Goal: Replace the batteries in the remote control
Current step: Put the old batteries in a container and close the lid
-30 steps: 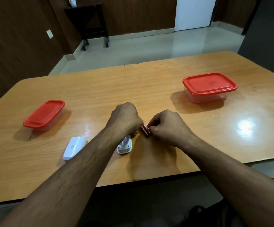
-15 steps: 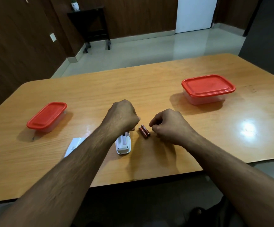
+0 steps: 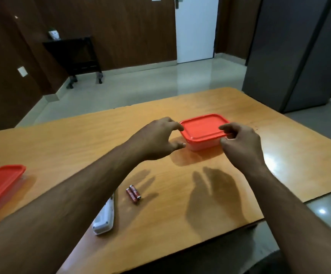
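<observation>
Two red batteries (image 3: 133, 194) lie side by side on the wooden table (image 3: 81, 135). The white remote control (image 3: 104, 220) lies just left of them, partly hidden under my left forearm. A clear box with a red lid (image 3: 203, 128) stands farther back. My left hand (image 3: 157, 141) is at the box's left end, fingers spread and holding nothing. My right hand (image 3: 241, 144) is at its right end, with thumb and fingers at the lid's corner. Whether they grip the lid cannot be told.
A second red-lidded box (image 3: 1, 183) sits at the table's left edge. The table's near edge runs diagonally below the remote. Behind the table are a tiled floor, a dark side table (image 3: 75, 56), a white door and a grey cabinet (image 3: 299, 52).
Both hands left the batteries and remote and moved up and right to the ends of the red-lidded box. The batteries stay on the table. The view turned to the right.
</observation>
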